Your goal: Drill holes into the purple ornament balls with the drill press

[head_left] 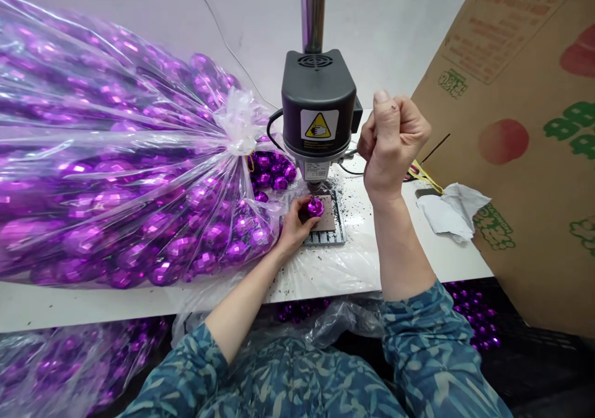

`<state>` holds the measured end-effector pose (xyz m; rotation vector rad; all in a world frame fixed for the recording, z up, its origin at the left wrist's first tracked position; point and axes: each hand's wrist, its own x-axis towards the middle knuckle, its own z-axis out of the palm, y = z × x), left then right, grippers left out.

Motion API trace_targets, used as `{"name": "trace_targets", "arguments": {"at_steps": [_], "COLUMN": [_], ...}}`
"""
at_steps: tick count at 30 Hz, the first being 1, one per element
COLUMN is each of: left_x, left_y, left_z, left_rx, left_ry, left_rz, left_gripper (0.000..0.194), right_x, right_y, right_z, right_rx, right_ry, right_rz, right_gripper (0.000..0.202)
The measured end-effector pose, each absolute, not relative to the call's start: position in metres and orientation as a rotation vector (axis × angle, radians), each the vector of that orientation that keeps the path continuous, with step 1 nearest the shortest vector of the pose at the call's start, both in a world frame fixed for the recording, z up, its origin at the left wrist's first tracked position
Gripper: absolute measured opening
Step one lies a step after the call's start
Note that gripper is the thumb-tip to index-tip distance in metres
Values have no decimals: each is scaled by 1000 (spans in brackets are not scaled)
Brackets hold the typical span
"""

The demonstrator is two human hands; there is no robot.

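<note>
My left hand [297, 222] pinches a shiny purple faceted ball [315, 206] between thumb and fingers, over a brown square pad [326, 218] on a slotted metal base [325, 238]. Directly above the ball is the lower end of a dark drill press head [318, 105] with a yellow hand-warning label. My right hand [393, 136] is raised beside the right of the machine, its fingers curled into a fist. Whether that fist grips a handle is hidden; a thin metal rod end shows between it and the machine.
A large clear bag of purple balls [139, 207] lies left, its knot near the machine. Loose purple balls [274, 170] sit behind the left hand. Dark shavings dot the white table [344, 272]. At right are crumpled white paper [453, 210], yellow-handled scissors [426, 176] and a large cardboard box [525, 188].
</note>
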<state>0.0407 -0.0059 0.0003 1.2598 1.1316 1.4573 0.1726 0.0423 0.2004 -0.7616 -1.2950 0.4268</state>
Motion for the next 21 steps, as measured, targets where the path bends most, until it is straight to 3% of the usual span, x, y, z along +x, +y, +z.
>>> {"name": "trace_targets", "arguments": {"at_steps": [21], "left_x": [38], "left_y": [-3], "left_z": [-15], "left_rx": [1436], "left_ry": [1209], "left_rz": [1419], "left_gripper": [53], "right_x": [167], "right_y": [22], "right_z": [165], "right_rx": [-348], "right_ry": [-1154], "right_rz": [254], "right_gripper": [55]}}
